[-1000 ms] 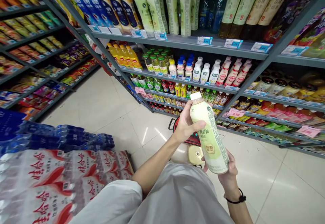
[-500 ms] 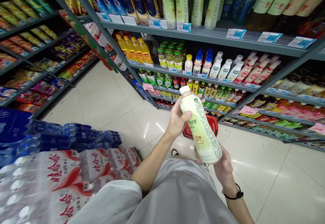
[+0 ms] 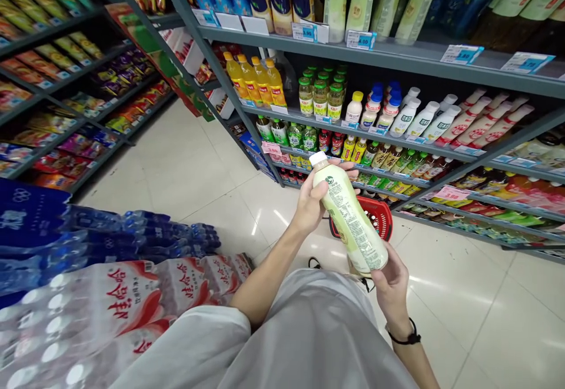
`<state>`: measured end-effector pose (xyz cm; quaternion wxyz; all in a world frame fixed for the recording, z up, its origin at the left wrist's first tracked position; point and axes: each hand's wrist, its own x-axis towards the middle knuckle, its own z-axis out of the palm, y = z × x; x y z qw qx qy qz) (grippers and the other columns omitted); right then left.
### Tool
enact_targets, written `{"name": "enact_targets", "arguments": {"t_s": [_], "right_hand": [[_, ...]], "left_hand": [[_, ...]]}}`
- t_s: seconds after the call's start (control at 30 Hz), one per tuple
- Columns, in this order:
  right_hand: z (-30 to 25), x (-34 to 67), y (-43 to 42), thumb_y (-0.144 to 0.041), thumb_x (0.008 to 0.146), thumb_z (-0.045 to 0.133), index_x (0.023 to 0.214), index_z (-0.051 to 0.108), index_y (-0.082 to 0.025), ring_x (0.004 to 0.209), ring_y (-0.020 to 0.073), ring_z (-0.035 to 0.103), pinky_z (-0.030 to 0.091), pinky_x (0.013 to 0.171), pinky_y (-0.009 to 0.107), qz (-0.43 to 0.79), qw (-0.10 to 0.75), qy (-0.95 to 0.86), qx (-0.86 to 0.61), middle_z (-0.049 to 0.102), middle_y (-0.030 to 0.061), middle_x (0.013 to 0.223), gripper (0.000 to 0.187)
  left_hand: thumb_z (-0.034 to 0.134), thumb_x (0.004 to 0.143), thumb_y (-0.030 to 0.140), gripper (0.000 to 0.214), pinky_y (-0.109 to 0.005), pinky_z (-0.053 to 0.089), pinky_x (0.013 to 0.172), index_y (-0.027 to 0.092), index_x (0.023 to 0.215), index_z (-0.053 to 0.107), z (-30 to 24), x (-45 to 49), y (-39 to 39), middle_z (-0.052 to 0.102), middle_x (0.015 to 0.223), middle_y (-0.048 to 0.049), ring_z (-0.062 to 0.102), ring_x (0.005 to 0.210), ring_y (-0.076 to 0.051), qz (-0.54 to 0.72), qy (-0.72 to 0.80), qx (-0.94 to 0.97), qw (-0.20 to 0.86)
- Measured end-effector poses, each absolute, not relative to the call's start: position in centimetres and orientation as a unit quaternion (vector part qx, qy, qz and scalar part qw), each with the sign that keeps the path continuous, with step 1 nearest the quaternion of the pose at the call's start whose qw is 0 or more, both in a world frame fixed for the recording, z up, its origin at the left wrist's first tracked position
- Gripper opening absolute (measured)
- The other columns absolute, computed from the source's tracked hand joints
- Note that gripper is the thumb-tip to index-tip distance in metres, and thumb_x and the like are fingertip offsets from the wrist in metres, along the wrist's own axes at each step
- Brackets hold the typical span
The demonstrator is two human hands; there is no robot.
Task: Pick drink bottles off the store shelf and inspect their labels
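Holding a capped bottle (image 3: 353, 218), already clear of the shelf edge (image 3: 397, 53) and outside the basket (image 3: 385, 212): left grip (image 3: 311, 203) curled round its shoulder, right grip (image 3: 394, 280) cupping its base.

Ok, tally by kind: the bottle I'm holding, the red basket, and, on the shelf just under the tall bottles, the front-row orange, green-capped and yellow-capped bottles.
Held bottle: 1
Red basket: 1
Orange bottles: 4
Green-capped bottles: 3
Yellow-capped bottle: 1
Total: 10
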<state>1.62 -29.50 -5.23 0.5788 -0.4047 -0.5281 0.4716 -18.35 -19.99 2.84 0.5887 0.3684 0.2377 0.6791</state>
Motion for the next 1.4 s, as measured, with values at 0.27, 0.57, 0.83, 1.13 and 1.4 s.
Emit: {"name": "enact_targets", "arguments": {"t_s": [0.27,0.57,0.83,1.13,1.4], "right_hand": [[-4.9,1.4,-29.5,-0.04,0.083,0.087,0.145,0.066,-0.02,0.124,0.03,0.071,0.062,0.102,0.04,0.427,0.57,-0.576,-0.403,0.071,0.0157,0.138,0.069],[-4.2,4.2,-28.9,-0.015,0.075,0.092,0.154,0.057,-0.026,0.121,0.0282,0.069,0.059,0.106,0.043,0.276,0.522,-0.699,-0.404,0.07,0.0132,0.135,0.087],[-3.0,7.0,-27.4,-0.011,0.074,0.091,0.154,0.057,-0.022,0.112,0.0307,0.071,0.065,0.09,0.046,0.158,0.517,-0.762,-0.357,0.072,0.0148,0.126,0.088],[-2.8,8.2,-26.8,-0.008,0.074,0.091,0.157,0.051,-0.013,0.119,0.0361,0.071,0.067,0.091,0.051,0.072,0.468,-0.82,-0.322,0.067,0.0251,0.135,0.092],[-3.7,6.6,-27.5,-0.008,0.079,0.089,0.16,0.047,-0.013,0.129,0.0385,0.066,0.066,0.092,0.052,-0.02,0.466,-0.826,-0.316,0.06,0.0288,0.147,0.091]], "left_hand": [[0.074,0.088,0.053,0.052,-0.053,0.06,0.104,0.019,0.125,0.061,2.5,-19.4,-19.9,0.068,0.137,-0.0158,0.066,0.13,-0.035,0.697,0.193,0.336,0.604],[0.077,0.083,0.059,0.049,-0.058,0.06,0.102,0.02,0.111,0.068,2.6,-17.9,-20.2,0.072,0.127,-0.0121,0.068,0.124,-0.035,0.714,0.179,0.262,0.625],[0.075,0.084,0.056,0.044,-0.059,0.059,0.102,0.018,0.107,0.072,2.8,-15.8,-20.1,0.073,0.122,-0.0125,0.069,0.122,-0.036,0.717,0.175,0.245,0.629],[0.076,0.08,0.05,0.038,-0.058,0.059,0.103,0.017,0.098,0.072,3.2,-15.6,-20.4,0.073,0.115,-0.0114,0.07,0.117,-0.034,0.697,0.179,0.232,0.654],[0.076,0.079,0.047,0.035,-0.055,0.06,0.102,0.016,0.095,0.072,3.0,-17.3,-20.7,0.071,0.109,-0.0106,0.07,0.113,-0.032,0.685,0.185,0.231,0.666]]}}
